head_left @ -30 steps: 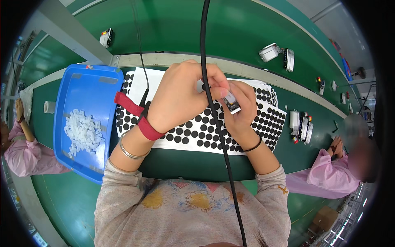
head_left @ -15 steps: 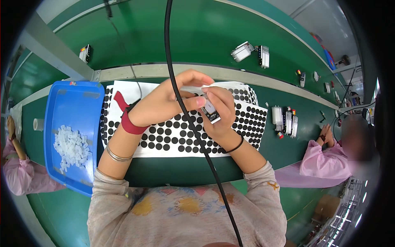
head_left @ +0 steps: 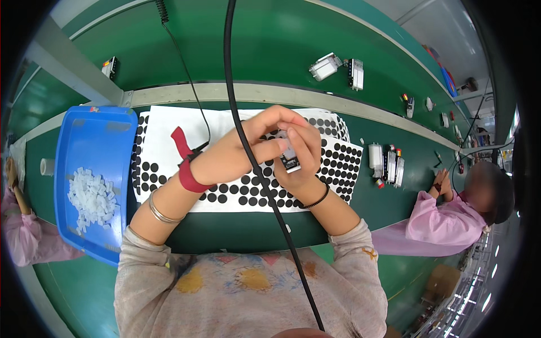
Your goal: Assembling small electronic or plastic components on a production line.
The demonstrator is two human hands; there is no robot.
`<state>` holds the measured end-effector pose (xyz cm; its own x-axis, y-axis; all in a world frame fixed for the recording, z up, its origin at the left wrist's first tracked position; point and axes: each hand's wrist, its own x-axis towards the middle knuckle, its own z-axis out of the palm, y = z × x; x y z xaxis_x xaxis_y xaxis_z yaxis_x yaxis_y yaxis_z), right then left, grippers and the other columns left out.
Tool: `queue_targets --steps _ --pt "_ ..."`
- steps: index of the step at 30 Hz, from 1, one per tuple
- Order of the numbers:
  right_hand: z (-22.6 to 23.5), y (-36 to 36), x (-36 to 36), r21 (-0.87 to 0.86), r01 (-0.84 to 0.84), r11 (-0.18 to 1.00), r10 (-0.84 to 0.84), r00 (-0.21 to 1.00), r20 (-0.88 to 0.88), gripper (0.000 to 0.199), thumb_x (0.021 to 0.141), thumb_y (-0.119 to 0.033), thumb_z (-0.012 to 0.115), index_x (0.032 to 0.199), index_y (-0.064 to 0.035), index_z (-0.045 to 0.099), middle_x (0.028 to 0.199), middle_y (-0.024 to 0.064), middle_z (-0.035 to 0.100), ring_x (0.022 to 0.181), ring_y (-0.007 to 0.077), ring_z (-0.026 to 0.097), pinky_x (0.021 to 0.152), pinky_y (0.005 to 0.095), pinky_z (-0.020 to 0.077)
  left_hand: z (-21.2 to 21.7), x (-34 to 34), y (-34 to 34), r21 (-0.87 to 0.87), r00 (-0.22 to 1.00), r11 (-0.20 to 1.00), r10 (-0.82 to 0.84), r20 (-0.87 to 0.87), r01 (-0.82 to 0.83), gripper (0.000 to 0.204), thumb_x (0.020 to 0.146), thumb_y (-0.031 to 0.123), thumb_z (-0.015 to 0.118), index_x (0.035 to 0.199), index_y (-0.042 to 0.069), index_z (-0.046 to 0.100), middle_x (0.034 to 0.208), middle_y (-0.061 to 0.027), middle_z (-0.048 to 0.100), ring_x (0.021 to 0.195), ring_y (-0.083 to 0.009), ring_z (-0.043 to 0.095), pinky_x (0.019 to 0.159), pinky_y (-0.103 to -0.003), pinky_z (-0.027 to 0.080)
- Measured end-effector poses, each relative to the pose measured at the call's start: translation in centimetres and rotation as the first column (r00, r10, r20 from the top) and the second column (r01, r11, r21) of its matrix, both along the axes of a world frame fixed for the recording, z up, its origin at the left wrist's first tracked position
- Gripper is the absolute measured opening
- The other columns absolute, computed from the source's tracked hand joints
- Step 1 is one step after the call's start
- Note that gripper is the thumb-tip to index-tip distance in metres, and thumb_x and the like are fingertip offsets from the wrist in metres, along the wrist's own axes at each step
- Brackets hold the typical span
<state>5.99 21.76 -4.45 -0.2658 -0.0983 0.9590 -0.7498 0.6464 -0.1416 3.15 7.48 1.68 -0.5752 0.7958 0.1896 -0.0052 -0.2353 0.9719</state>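
Observation:
A small white-and-black electronic module (head_left: pixel 290 163) is held tilted over the sheets in front of me. My right hand (head_left: pixel 304 163) wraps round its right side and underside. From the left, my left hand (head_left: pixel 248 147) presses its thumb onto the upper part, its fingers curled over the top edge. The fingers hide much of the module. Beneath both hands lie white sheets (head_left: pixel 169 132) with rows of round black stickers, with gaps in the rows at left. A red wrist strap (head_left: pixel 193 177) with a cord is round my left wrist.
At left stands a blue tray (head_left: pixel 127 186) with a heap of small whitish pieces (head_left: pixel 93 197). Similar modules lie at right (head_left: pixel 389 163) and on the green belt (head_left: pixel 355 74) beyond a pale rail (head_left: pixel 220 90). A black cable (head_left: pixel 234 101) crosses the view. Co-workers sit on both sides.
My left index finger, earlier raised apart, has curled down at the top of the module. The left wrist has shifted slightly nearer me, and the strap's cord hangs in a different line.

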Motion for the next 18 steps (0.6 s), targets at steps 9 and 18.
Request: queue_targets --steps 9,18 --pt "0.6 -0.7 0.5 -0.368 -0.199 0.908 0.301 0.922 0.243 0.041 0.072 0.004 0.061 0.109 0.0002 0.046 0.095 0.015 0.058 0.085 0.0234 0.057 0.074 0.0321 0.0463 -1.2 0.2 0.4 0.067 0.983 0.986 0.161 -0.092 -0.156 0.041 0.086 0.021 0.054 0.121 0.003 0.044 0.114 -0.01 0.05 0.105 -0.0184 0.049 0.091 -0.031 0.037" --pt "5.1 -0.3 2.1 -0.88 -0.398 0.259 0.964 0.166 0.208 0.036 0.081 -0.025 0.058 0.101 0.0005 0.041 0.087 0.0147 0.052 0.065 0.0203 0.058 0.056 0.0319 0.0502 2.4 -0.6 -1.6 0.247 0.572 0.895 0.431 -0.698 -0.372 0.024 0.065 0.017 0.074 0.082 0.007 0.061 0.087 -0.0065 0.06 0.089 -0.025 0.055 0.081 -0.035 0.043"
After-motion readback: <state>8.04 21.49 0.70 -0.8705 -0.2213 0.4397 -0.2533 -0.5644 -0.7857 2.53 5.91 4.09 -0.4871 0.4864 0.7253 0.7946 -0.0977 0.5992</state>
